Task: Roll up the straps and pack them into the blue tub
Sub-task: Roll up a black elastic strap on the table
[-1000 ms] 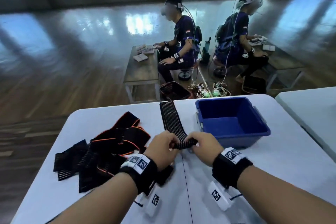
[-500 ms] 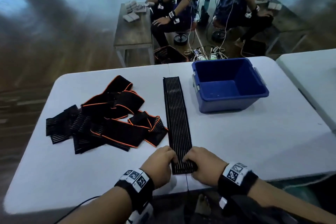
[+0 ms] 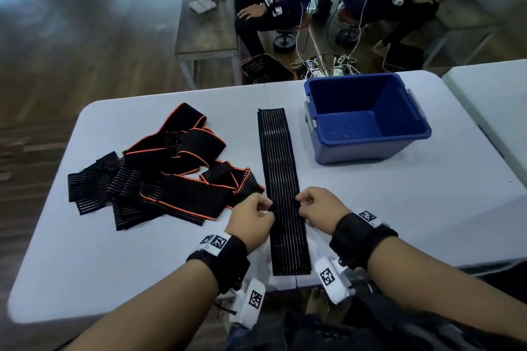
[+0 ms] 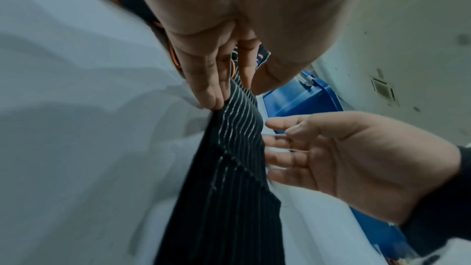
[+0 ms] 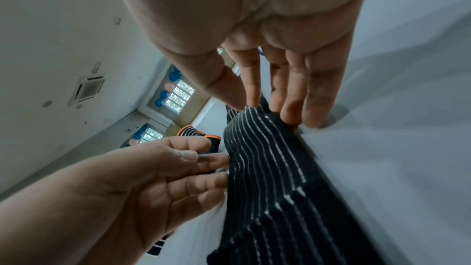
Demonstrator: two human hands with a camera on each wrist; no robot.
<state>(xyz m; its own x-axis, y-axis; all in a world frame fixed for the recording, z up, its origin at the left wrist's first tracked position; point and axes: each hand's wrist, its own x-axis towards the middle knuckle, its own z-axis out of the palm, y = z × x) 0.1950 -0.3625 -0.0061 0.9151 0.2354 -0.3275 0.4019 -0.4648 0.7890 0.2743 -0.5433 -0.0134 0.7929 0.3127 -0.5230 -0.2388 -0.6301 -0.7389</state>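
Note:
A long black strap with thin white stripes (image 3: 281, 179) lies flat and lengthwise on the white table (image 3: 399, 208), its near end at the front edge. My left hand (image 3: 269, 208) pinches its left edge about two thirds of the way toward me. My right hand (image 3: 299, 204) pinches the right edge opposite. In the wrist views the left hand (image 4: 237, 96) and right hand (image 5: 260, 111) lift the striped strap (image 5: 267, 158) slightly at the edges. The blue tub (image 3: 368, 148) stands open with nothing in it, to the right of the strap's far end.
A loose pile of black straps (image 3: 171, 174), some edged in orange, lies left of the flat strap. A second white table (image 3: 490, 100) stands at the right. Beyond the table two seated people work at a wooden bench (image 3: 205, 37), with cables on the floor.
The strap's bunched near end has been laid out flat toward me. My hands went to its near end, then moved up to grip its side edges. The head view has tilted down.

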